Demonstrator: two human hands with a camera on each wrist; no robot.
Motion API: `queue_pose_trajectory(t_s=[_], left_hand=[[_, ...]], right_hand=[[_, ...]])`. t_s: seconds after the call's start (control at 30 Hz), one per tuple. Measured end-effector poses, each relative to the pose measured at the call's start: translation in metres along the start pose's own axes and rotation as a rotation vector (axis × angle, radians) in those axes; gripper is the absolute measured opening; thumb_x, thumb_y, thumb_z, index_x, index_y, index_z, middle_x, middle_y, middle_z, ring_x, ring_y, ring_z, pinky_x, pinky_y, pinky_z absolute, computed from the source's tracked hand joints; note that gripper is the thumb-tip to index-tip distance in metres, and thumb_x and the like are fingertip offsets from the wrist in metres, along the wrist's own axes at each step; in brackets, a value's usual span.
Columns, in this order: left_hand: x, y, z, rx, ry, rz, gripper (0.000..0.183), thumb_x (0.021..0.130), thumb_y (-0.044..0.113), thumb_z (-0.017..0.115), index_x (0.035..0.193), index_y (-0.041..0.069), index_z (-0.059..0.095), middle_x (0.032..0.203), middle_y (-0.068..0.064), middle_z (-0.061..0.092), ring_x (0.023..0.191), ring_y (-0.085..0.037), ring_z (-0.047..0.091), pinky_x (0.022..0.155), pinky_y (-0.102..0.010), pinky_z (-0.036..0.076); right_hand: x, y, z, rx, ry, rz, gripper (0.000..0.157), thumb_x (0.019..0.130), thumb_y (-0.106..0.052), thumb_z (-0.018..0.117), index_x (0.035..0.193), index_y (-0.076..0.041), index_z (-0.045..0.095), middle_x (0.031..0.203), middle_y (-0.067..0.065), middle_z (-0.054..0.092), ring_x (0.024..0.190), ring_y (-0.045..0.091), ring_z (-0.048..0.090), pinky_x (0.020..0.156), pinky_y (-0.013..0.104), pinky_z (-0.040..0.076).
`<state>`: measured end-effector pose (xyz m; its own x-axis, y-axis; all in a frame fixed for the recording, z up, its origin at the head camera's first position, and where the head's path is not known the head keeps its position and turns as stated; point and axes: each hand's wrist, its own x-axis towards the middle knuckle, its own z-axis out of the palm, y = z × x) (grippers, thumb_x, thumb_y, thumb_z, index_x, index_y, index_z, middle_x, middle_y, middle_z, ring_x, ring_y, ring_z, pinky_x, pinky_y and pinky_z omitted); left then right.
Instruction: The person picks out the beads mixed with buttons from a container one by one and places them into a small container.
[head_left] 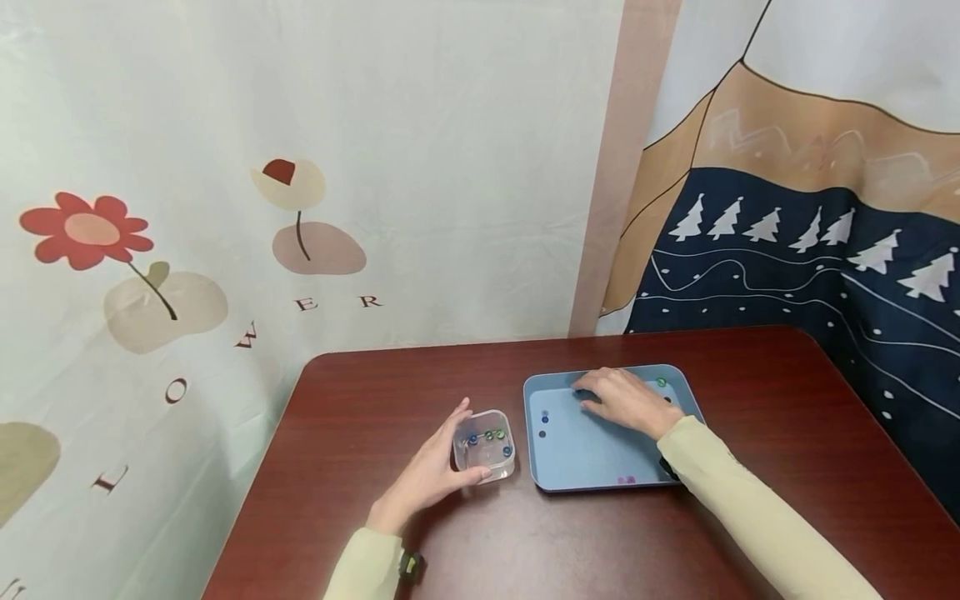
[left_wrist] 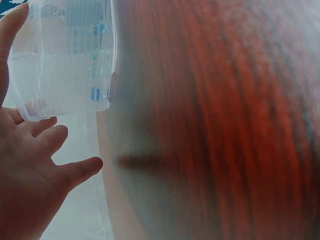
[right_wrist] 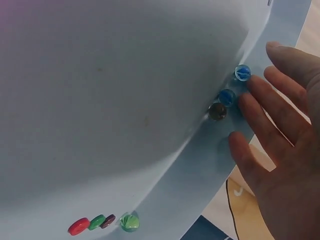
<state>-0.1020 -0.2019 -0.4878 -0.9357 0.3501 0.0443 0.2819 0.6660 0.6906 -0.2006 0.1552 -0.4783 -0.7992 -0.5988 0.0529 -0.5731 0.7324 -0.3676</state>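
Observation:
My left hand [head_left: 431,471] holds a clear square plastic container [head_left: 487,458] by its sides, thumb at the near side and fingers at the far side. Several blue and green marbles lie on its bottom. Over the light-blue tray [head_left: 577,467], my right hand [head_left: 626,402] reaches to the far wall with fingers fairly straight. In the right wrist view its fingertips are beside two blue marbles [right_wrist: 243,73] and a brown marble [right_wrist: 218,111]; contact is hard to tell. A green marble [right_wrist: 130,222] sits further along, near small red, green and brown discs [right_wrist: 78,226].
The tray and container stand side by side on a dark red-brown wooden table [head_left: 360,417]. More small marbles [head_left: 544,419] lie at the tray's left side, and pink pieces [head_left: 626,480] at its near edge. A printed curtain [head_left: 450,167] hangs behind the table.

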Motion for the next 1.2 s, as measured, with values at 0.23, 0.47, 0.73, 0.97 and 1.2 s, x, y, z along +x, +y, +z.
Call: queue_pose_trajectory(t_s=[0.23, 0.47, 0.73, 0.97, 1.2], left_hand=[[0.0009, 0.0009, -0.0007, -0.012, -0.007, -0.012, 0.102, 0.083, 0.044, 0.087, 0.161, 0.009, 0.032, 0.171, -0.002, 0.025, 0.143, -0.032, 0.046, 0.114, -0.056, 0.038], [0.0012, 0.0009, -0.0003, -0.016, -0.004, -0.015, 0.107, 0.083, 0.044, 0.087, 0.164, 0.010, 0.026, 0.166, -0.009, 0.036, 0.141, -0.032, 0.048, 0.113, -0.057, 0.039], [0.0005, 0.0018, 0.0000, -0.023, -0.010, -0.018, 0.100, 0.083, 0.043, 0.087, 0.160, 0.009, 0.033, 0.171, -0.003, 0.024, 0.143, -0.032, 0.046, 0.115, -0.056, 0.038], [0.0006, 0.0010, 0.0010, -0.021, -0.001, -0.010, 0.102, 0.083, 0.044, 0.087, 0.161, 0.009, 0.032, 0.171, -0.003, 0.026, 0.141, -0.032, 0.048, 0.113, -0.057, 0.039], [0.0009, -0.0001, 0.0006, -0.019, -0.005, -0.012, 0.101, 0.083, 0.042, 0.087, 0.162, 0.010, 0.032, 0.170, -0.004, 0.027, 0.142, -0.031, 0.047, 0.114, -0.056, 0.038]], right_hand=[[-0.0005, 0.0043, 0.0028, -0.049, 0.012, -0.017, 0.039, 0.093, -0.017, 0.080, 0.129, -0.008, 0.072, 0.124, 0.009, 0.068, 0.114, 0.027, 0.065, 0.101, 0.049, 0.052], [-0.0021, 0.0031, 0.0037, -0.099, 0.000, -0.031, 0.039, 0.092, -0.016, 0.080, 0.129, -0.008, 0.073, 0.125, 0.010, 0.068, 0.115, 0.028, 0.063, 0.101, 0.054, 0.051], [-0.0024, 0.0032, 0.0036, -0.140, 0.002, -0.059, 0.037, 0.091, -0.015, 0.082, 0.126, -0.006, 0.074, 0.121, 0.010, 0.069, 0.110, 0.027, 0.062, 0.098, 0.053, 0.053], [-0.0022, 0.0042, 0.0057, -0.159, 0.014, -0.063, 0.034, 0.090, -0.013, 0.082, 0.123, -0.007, 0.076, 0.117, 0.008, 0.070, 0.107, 0.026, 0.062, 0.096, 0.051, 0.053], [-0.0002, 0.0044, 0.0080, -0.146, 0.046, -0.072, 0.021, 0.089, -0.009, 0.082, 0.110, -0.010, 0.079, 0.107, 0.004, 0.073, 0.100, 0.023, 0.062, 0.094, 0.048, 0.054]])
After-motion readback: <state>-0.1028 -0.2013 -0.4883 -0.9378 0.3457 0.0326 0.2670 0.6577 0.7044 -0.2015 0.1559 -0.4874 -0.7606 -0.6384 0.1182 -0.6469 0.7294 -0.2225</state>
